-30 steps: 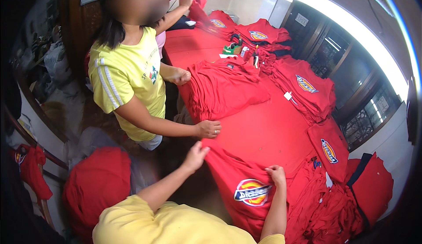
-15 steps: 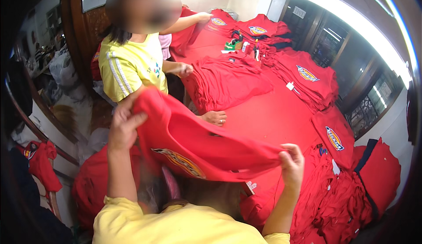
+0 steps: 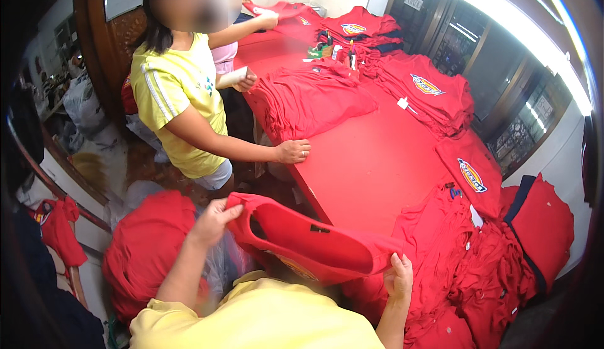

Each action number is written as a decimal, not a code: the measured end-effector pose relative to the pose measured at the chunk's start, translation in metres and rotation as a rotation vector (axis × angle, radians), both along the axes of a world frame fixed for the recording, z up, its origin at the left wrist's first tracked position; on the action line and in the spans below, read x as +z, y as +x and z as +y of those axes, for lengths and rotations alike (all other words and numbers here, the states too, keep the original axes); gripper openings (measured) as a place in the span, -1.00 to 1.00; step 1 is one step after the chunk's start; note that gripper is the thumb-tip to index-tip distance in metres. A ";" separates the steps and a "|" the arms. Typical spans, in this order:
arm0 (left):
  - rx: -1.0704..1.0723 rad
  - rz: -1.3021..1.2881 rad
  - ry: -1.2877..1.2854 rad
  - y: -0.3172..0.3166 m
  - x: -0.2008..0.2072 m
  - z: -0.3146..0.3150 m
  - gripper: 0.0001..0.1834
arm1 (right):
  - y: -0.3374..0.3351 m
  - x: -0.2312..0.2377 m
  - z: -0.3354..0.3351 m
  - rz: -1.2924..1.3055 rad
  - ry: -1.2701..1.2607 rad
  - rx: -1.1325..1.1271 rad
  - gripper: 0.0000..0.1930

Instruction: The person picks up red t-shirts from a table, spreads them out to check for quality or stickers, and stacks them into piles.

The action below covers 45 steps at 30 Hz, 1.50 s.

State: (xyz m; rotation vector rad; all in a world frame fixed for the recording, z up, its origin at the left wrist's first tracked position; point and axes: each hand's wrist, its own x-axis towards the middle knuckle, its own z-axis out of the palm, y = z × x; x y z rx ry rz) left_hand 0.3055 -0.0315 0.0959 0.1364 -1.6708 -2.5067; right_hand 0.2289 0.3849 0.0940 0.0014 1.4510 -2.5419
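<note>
I hold a red shirt (image 3: pixel 308 248) stretched between my hands, its wide opening facing up and a small dark label at its far inner edge. My left hand (image 3: pixel 212 222) is closed on one end and my right hand (image 3: pixel 397 276) pinches the other. Only part of a printed emblem (image 3: pixel 292 267) shows on the near side. Just right of the held shirt lies a heap of crumpled red garments (image 3: pixel 440 267).
A red-topped table (image 3: pixel 358 179) bears folded shirts (image 3: pixel 428 91) and a loose pile (image 3: pixel 314 100). Opposite stands a person in yellow (image 3: pixel 182 104), one hand (image 3: pixel 293 151) at the table edge. A large red bundle (image 3: pixel 148 248) sits at my left.
The shirt has come lower and nearer to me, its opening now turned up. My left hand has dropped. The other person's lower arm has come into full view, the hand at the table edge.
</note>
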 end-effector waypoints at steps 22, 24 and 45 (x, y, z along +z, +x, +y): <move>-0.509 0.188 0.748 0.006 -0.012 0.030 -0.48 | -0.002 -0.070 0.104 0.293 0.116 0.088 -0.67; -0.399 0.301 0.627 -0.012 -0.014 0.015 -0.55 | -0.007 -0.039 0.101 0.261 -0.012 0.049 -0.77; -0.652 -0.357 0.293 -0.551 -0.011 0.108 -0.71 | -0.308 -0.043 0.126 -0.045 -0.325 -0.195 -0.67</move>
